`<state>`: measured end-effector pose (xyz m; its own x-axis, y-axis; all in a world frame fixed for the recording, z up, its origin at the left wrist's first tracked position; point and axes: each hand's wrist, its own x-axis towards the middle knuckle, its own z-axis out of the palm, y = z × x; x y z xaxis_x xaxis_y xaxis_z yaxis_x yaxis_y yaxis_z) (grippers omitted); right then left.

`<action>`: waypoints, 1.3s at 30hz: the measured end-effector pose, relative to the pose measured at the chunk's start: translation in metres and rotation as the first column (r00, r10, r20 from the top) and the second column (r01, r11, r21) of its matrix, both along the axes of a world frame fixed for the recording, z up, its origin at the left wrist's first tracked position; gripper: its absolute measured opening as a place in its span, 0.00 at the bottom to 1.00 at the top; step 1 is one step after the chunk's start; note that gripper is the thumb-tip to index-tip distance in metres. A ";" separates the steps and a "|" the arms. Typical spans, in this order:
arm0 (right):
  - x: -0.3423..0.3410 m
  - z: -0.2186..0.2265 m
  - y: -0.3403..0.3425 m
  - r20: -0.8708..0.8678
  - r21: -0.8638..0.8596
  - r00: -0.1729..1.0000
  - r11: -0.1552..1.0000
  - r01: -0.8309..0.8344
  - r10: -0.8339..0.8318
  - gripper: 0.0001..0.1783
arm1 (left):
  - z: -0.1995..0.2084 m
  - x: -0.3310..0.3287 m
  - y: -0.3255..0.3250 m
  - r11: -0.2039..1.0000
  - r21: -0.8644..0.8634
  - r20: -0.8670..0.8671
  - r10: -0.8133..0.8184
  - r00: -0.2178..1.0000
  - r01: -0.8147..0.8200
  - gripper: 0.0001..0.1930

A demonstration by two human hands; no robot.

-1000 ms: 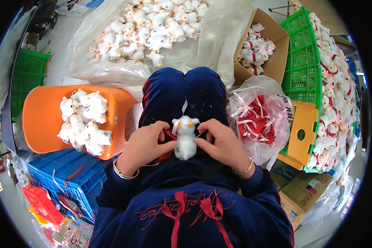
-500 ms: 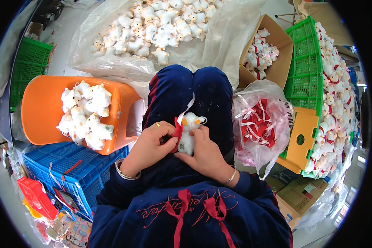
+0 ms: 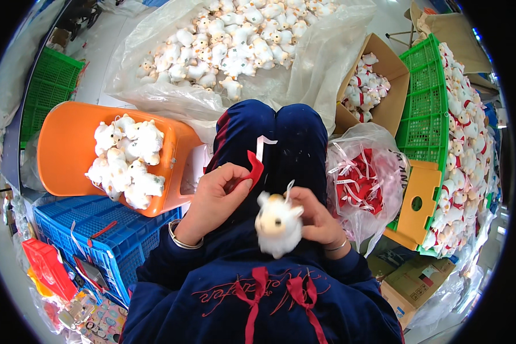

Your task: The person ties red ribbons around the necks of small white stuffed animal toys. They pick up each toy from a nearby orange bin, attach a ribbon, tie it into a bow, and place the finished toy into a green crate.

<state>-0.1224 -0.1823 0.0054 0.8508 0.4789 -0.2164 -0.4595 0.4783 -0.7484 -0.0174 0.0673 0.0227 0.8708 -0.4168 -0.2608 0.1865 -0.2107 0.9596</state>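
My left hand [image 3: 221, 192] pinches a red fabric strip [image 3: 255, 167] with a white ribbon [image 3: 262, 147] at its upper end, above my lap. To the right, my right hand [image 3: 316, 219] is closed on a small white plush animal [image 3: 278, 225]. The toy is upright with its face toward me, slightly blurred, and a thin white loop rises from its head. Strip and toy are apart. Nearest to my right hand stands a clear plastic bag [image 3: 393, 189] of red strips with white ribbons [image 3: 359, 182].
On my left, an orange plastic stool [image 3: 63, 149] bears several white plush toys [image 3: 129, 155] beside a blue crate [image 3: 137, 229]. Ahead lies a big plastic sheet [image 3: 137, 86] with heaped toys [image 3: 229, 43]. At right are a cardboard box [image 3: 395, 97] and a green crate [image 3: 421, 103].
My right hand has moved the plush animal right and toward me, turning its face up. The red strip has come away from the toy's side and stays in my left hand.
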 end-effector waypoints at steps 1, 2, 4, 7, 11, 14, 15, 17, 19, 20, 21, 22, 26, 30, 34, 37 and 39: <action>-0.004 -0.001 0.001 0.023 -0.040 0.996 0.996 -0.079 0.080 0.41 | 0.001 -0.002 -0.003 1.000 0.002 0.006 -0.004 1.000 0.004 0.05; -0.006 -0.001 0.002 0.043 -0.082 0.986 0.984 -0.157 0.161 0.39 | 0.004 -0.004 -0.006 1.000 0.004 0.011 -0.008 1.000 0.008 0.05; 0.001 0.011 0.006 0.123 -0.239 0.930 0.920 -0.310 0.346 0.33 | 0.008 -0.009 -0.012 0.999 0.024 -0.030 -0.040 0.999 0.041 0.06; 0.006 0.013 0.014 0.406 -0.315 0.865 0.934 -0.170 0.294 0.30 | -0.002 -0.022 -0.020 0.992 -0.112 -0.152 -0.078 0.985 0.061 0.09; 0.003 0.037 0.020 0.450 -0.538 0.832 0.842 -0.037 0.324 0.32 | -0.011 -0.044 -0.030 0.966 -0.257 -0.246 -0.062 0.967 -0.003 0.11; -0.010 0.031 0.025 0.516 -0.594 0.809 0.798 0.100 0.283 0.33 | -0.014 -0.051 -0.031 0.941 -0.330 -0.328 -0.046 0.943 -0.069 0.09; -0.011 0.028 0.024 0.539 -0.600 0.792 0.790 0.124 0.285 0.33 | -0.015 -0.052 -0.032 0.930 -0.357 -0.336 -0.041 0.941 -0.087 0.09; -0.013 0.028 0.024 0.562 -0.603 0.780 0.782 0.157 0.276 0.36 | -0.013 -0.052 -0.029 0.919 -0.385 -0.391 -0.079 0.917 -0.085 0.06; -0.018 0.023 0.024 0.628 -0.585 0.735 0.778 0.229 0.255 0.36 | -0.014 -0.047 -0.027 0.937 -0.348 -0.413 -0.136 0.901 -0.018 0.06; -0.019 0.021 0.024 0.659 -0.574 0.711 0.775 0.265 0.245 0.36 | -0.015 -0.045 -0.026 0.944 -0.330 -0.424 -0.164 0.891 0.017 0.05; -0.020 0.019 0.024 0.696 -0.560 0.678 0.770 0.307 0.235 0.37 | -0.016 -0.042 -0.024 0.939 -0.337 -0.438 -0.216 0.873 0.063 0.06; -0.020 0.018 0.025 0.731 -0.544 0.644 0.764 0.348 0.226 0.37 | -0.019 -0.039 -0.022 0.932 -0.345 -0.450 -0.267 0.852 0.110 0.07; -0.012 0.032 0.025 0.600 -0.703 0.708 0.669 0.244 0.372 0.39 | -0.027 -0.033 -0.017 0.849 -0.464 -0.336 -0.433 0.837 0.253 0.13; -0.016 0.030 0.025 0.528 -0.734 0.806 0.622 0.275 0.267 0.44 | -0.033 -0.031 -0.011 0.869 -0.290 -0.094 -0.442 0.892 0.400 0.16; -0.016 0.023 0.024 0.477 -0.774 0.835 0.580 0.252 0.274 0.45 | -0.036 -0.036 -0.002 0.906 -0.188 -0.041 -0.393 0.919 0.379 0.18; -0.010 0.024 0.022 0.442 -0.788 0.846 0.579 0.208 0.298 0.41 | -0.028 -0.035 -0.002 0.924 -0.125 -0.148 -0.377 0.914 0.361 0.17; -0.006 0.027 0.022 0.445 -0.788 0.834 0.585 0.192 0.326 0.38 | -0.023 -0.035 0.001 0.908 -0.059 -0.023 -0.416 0.909 0.414 0.17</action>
<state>-0.1284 -0.1606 0.0322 0.9135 0.3966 -0.0903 0.0959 -0.4258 -0.8997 -0.0522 0.0683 -0.0007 0.6073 -0.7524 -0.2553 0.1254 -0.2265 0.9659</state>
